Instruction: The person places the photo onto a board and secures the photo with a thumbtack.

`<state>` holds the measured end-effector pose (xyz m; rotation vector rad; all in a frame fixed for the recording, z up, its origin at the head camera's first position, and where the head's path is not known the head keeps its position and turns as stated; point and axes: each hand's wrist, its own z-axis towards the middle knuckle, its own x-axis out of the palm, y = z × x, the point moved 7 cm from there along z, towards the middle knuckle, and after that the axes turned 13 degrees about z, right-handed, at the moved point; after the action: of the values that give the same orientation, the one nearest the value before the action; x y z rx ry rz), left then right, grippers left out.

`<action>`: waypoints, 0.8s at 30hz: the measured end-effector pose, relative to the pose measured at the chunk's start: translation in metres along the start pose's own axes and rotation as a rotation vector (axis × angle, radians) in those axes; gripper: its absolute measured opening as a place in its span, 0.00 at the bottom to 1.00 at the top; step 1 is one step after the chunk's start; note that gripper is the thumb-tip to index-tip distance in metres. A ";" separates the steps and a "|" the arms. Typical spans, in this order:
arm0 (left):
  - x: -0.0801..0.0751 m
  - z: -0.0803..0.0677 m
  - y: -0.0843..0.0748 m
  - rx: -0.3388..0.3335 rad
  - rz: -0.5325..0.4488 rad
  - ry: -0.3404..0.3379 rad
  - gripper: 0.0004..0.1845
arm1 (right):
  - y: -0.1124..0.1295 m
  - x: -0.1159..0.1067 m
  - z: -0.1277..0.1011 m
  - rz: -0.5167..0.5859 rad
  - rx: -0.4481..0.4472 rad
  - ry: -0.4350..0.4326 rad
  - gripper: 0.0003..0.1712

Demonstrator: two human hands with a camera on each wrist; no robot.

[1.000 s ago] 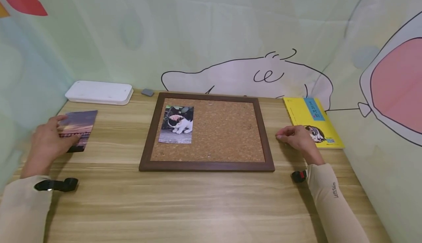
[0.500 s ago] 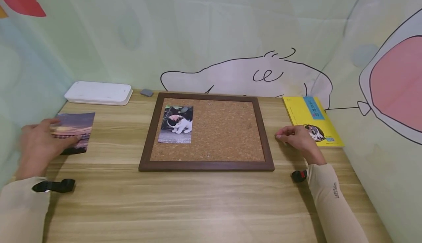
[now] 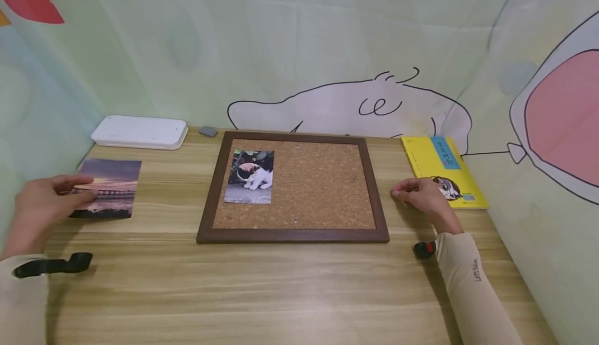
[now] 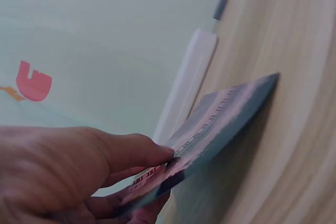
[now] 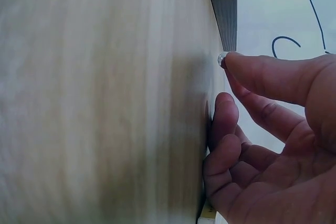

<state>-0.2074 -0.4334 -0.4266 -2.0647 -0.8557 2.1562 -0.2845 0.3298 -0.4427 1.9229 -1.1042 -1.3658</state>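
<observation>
In the head view my left hand (image 3: 39, 204) holds a sunset photo (image 3: 114, 189) at its left edge. The left wrist view has the thumb on the picture side and fingers behind the photo (image 4: 215, 121), its far end tilted over the table. My right hand (image 3: 423, 197) is beside the right side of a brown-framed cork board (image 3: 323, 189), low over the table. Between its thumb and index finger it pinches a small, clear, shiny push pin (image 5: 221, 59); the other fingers are curled. A cat photo (image 3: 250, 177) lies on the board's left part.
A yellow book (image 3: 435, 160) lies at the back right, partly behind the right hand. At the back left are a white flat case (image 3: 140, 132) and a small grey block (image 3: 208, 131). A printed cloth (image 3: 299, 38) hangs along the table's back and sides.
My left hand has drawn back to the left; its thumb now sits nearer the photo's left edge. The photo has turned slightly and more of it shows. My right hand has stayed in place.
</observation>
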 end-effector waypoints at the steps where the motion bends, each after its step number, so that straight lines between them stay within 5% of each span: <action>1: 0.000 -0.001 -0.002 0.011 -0.037 0.002 0.31 | 0.000 0.000 0.000 0.000 0.001 0.001 0.16; 8: -0.007 -0.006 -0.025 0.101 -0.255 -0.019 0.28 | 0.001 0.000 0.000 0.000 -0.006 0.003 0.15; 16: -0.016 -0.008 -0.061 0.126 -0.326 0.015 0.29 | 0.000 0.000 0.001 0.001 -0.001 0.000 0.15; 24: -0.017 -0.010 -0.102 0.220 -0.415 0.073 0.26 | -0.001 -0.001 0.000 0.034 0.017 0.033 0.17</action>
<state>-0.2310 -0.3502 -0.3690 -1.6744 -0.8965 1.8497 -0.2843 0.3315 -0.4431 1.9231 -1.1306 -1.3055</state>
